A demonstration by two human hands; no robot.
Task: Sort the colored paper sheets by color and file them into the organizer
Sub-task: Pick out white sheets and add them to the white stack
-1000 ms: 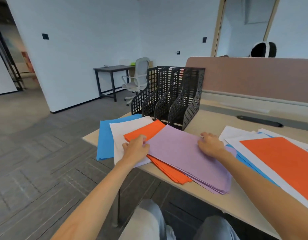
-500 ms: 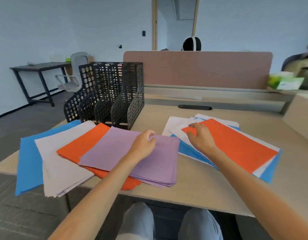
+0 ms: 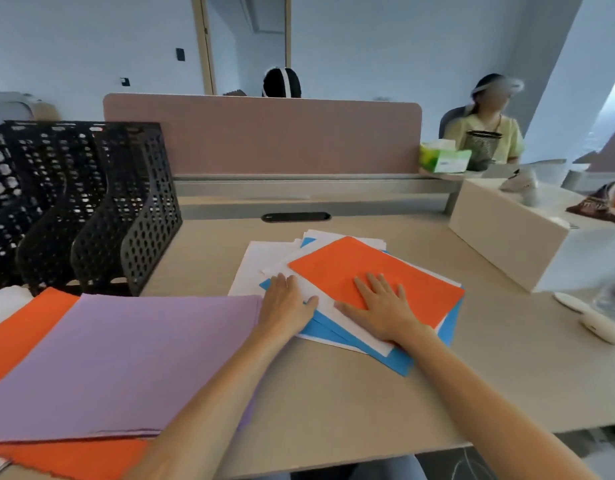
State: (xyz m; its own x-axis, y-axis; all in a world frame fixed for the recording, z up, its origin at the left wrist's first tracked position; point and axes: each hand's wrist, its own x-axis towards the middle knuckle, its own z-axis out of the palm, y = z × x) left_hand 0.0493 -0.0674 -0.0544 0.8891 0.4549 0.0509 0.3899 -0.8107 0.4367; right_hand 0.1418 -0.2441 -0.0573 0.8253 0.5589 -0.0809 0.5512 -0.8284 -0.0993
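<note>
The right hand (image 3: 382, 308) was laid flat, fingers spread, on the orange sheet (image 3: 378, 271); the left hand (image 3: 287, 304) was pressed flat on the white sheet (image 3: 320, 306) beside it.

Black mesh organizer (image 3: 91, 209): cut off at left edge. Orange stack (image 3: 25, 327): largely covered by purple stack (image 3: 126, 358). White object (image 3: 600, 328), far right: blurred, unidentified.

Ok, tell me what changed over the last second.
The left hand left the purple stack and moved right onto the mixed pile, lying flat beside the right hand, which went from the purple stack to the top orange sheet. Nothing gripped. The purple stack and black organizer stayed put.
</note>
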